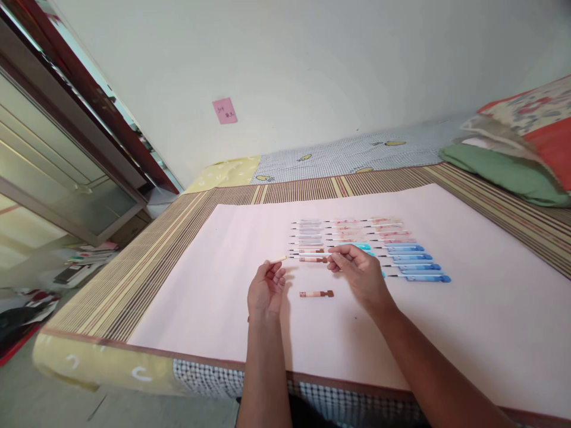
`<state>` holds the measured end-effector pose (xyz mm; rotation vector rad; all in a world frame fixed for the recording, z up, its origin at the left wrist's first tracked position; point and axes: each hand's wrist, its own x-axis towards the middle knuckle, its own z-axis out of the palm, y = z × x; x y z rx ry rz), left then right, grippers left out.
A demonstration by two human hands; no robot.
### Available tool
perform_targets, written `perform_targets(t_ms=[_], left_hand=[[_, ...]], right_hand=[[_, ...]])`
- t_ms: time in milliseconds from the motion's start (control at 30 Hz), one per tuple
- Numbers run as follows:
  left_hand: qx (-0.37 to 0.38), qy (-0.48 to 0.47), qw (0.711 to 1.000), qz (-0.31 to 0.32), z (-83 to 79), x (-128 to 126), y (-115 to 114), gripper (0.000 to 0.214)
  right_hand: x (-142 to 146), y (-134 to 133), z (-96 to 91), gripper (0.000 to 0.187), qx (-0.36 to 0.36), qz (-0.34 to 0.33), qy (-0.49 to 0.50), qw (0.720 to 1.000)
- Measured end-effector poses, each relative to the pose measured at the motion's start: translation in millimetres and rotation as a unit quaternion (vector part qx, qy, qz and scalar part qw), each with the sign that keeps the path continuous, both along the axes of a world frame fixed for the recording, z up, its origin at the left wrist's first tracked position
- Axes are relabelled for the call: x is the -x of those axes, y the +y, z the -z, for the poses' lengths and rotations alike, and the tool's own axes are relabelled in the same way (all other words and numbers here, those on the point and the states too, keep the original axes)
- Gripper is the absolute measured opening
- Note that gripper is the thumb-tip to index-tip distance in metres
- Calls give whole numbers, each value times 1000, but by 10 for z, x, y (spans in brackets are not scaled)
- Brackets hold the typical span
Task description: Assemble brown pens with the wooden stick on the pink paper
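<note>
So I've got a slim white pen (312, 255) pinched near one end in my right hand (354, 270), lying nearly level left to right, with its dark tip pointing at the small pale stick (277, 260) between my left hand's (266, 291) fingertips. Tip and stick end are right beside each other, roughly in line, can't tell if touching, both over the pale sheet (200, 297), with a loose brown piece (316, 293) nearer me.
</note>
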<state>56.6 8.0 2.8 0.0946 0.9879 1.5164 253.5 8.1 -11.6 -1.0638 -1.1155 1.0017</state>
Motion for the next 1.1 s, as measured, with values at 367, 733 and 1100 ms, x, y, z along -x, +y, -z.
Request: perform_targets(t_ms=[367,733,1100], left_hand=[[-11,38,999,-5,-20,-30,-17,15],[-81,132,988,6,7,-37,-37,15],[-134,178,964,142,-42,-122,-85,37]], right_hand=[[6,-15,6,25,-9,2,-30,1000],[70,-54,7,27,2,-14,-22,1000],[153,-75,18,29,27,-20,4,999]])
